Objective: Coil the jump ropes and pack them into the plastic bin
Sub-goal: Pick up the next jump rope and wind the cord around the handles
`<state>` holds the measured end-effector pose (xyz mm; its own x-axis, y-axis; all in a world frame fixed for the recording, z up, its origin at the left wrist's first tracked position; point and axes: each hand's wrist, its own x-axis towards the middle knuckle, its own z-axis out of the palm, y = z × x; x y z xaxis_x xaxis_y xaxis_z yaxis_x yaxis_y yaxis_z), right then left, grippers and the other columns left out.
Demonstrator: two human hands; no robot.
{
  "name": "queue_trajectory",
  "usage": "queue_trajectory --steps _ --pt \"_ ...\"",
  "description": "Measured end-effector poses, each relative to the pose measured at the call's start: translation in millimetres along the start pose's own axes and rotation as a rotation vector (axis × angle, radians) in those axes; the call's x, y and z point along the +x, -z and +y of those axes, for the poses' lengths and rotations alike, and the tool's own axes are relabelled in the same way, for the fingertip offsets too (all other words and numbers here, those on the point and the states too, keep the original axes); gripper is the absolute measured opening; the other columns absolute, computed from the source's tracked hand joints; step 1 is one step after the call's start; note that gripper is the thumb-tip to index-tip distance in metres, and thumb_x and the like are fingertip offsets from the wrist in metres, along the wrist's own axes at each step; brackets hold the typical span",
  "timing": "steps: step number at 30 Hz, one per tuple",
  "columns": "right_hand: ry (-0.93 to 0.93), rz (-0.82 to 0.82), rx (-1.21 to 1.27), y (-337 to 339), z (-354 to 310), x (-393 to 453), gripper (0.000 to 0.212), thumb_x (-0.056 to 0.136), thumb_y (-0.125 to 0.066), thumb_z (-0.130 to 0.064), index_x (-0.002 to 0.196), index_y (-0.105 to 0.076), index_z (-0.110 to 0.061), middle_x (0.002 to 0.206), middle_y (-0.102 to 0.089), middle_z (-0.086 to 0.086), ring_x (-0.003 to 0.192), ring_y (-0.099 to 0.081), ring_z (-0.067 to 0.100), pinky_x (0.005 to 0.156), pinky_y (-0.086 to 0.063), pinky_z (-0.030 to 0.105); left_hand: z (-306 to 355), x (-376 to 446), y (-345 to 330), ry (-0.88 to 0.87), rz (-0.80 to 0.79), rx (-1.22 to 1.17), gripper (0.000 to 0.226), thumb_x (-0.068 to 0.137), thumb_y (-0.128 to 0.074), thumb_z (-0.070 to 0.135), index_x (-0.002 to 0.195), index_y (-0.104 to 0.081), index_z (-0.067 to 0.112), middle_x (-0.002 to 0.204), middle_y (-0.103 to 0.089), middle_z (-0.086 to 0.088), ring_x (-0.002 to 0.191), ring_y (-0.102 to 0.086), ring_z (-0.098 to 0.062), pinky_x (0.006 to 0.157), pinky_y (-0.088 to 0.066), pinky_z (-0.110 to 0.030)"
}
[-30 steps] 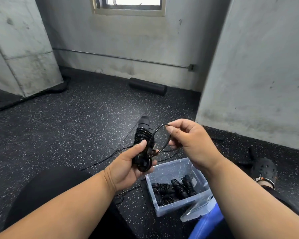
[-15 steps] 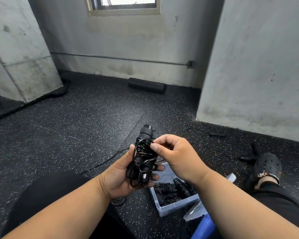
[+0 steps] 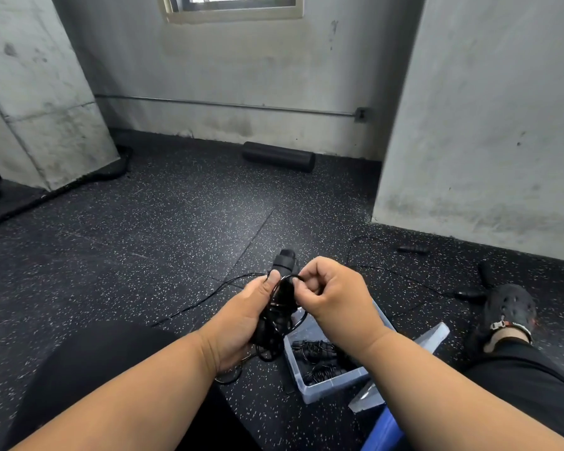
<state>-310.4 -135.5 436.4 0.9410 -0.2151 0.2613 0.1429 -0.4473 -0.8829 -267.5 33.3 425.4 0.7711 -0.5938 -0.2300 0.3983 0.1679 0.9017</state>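
My left hand [image 3: 241, 317] grips a black jump rope bundle [image 3: 282, 289], its handles upright with cord wound around them. My right hand [image 3: 334, 292] pinches the thin black cord at the top of the coils, just right of the handles. A loose length of the same cord [image 3: 205, 296] trails left onto the floor. Below my right wrist stands the clear plastic bin [image 3: 334, 387] with coiled black ropes [image 3: 316, 351] inside. Another black jump rope [image 3: 412, 249] lies uncoiled on the floor at the right, its cord running toward my foot.
The bin's clear lid [image 3: 435, 333] leans beside it on the right, above a blue object [image 3: 383, 432]. My black shoe [image 3: 508, 309] rests on the speckled rubber floor. A black foam roller [image 3: 278, 156] lies by the far wall; concrete pillars stand left and right.
My right hand has carried the cord from a raised loop down around the handles and now pinches it at the coils. Both hands and the bundle have sunk lower in view.
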Motion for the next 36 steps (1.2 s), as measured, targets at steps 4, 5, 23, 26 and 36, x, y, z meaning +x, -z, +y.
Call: queue_trajectory --steps 4,5,23,26,36 --pt "0.022 0.002 0.009 -8 -1 -1 0.028 0.090 -0.075 -0.021 0.071 -0.056 -0.017 0.056 -0.047 -0.011 0.054 -0.038 0.003 0.052 -0.036 0.022 0 -3 1 0.089 -0.068 -0.014 0.075 0.091 -0.054 0.076 0.131 -0.073 0.016 0.119 -0.072 -0.017 0.093 -0.069 -0.025 0.081 -0.059 -0.038" --pt "0.026 0.009 0.006 -9 -1 0 0.029 0.091 -0.075 -0.021 0.071 -0.055 -0.017 0.056 -0.047 -0.011 0.054 -0.038 0.003 0.053 -0.037 0.024 0 -4 2 0.076 -0.084 -0.013 0.080 0.087 -0.058 0.078 0.135 -0.071 0.015 0.123 -0.071 -0.017 0.094 -0.070 -0.024 0.080 -0.060 -0.037" --pt "-0.102 -0.213 0.227 2 -8 1 0.009 0.094 -0.074 -0.019 0.095 -0.081 -0.014 0.093 -0.079 -0.002 0.090 -0.072 0.007 0.085 -0.054 0.018 21 -13 9 0.110 0.042 -0.164 0.062 0.085 -0.076 0.046 0.127 -0.066 0.001 0.107 -0.070 -0.022 0.087 -0.069 -0.031 0.069 -0.061 -0.037" --pt "-0.184 -0.174 0.365 -1 -12 2 0.003 0.090 -0.079 -0.015 0.088 -0.081 -0.013 0.089 -0.079 0.003 0.083 -0.071 0.010 0.083 -0.057 0.024 22 -16 3 0.109 0.037 -0.182 0.048 0.088 -0.067 0.039 0.116 -0.072 0.000 0.099 -0.071 -0.022 0.080 -0.069 -0.029 0.067 -0.061 -0.037" --pt "-0.314 -0.292 0.581 -7 -12 12 0.022 0.086 -0.078 0.000 0.106 -0.070 0.002 0.075 -0.065 0.001 0.066 -0.062 0.006 0.063 -0.049 0.015 19 -20 8 0.112 0.010 -0.127 0.044 0.090 -0.056 0.037 0.102 -0.083 0.005 0.102 -0.073 -0.027 0.080 -0.074 -0.032 0.067 -0.063 -0.038"
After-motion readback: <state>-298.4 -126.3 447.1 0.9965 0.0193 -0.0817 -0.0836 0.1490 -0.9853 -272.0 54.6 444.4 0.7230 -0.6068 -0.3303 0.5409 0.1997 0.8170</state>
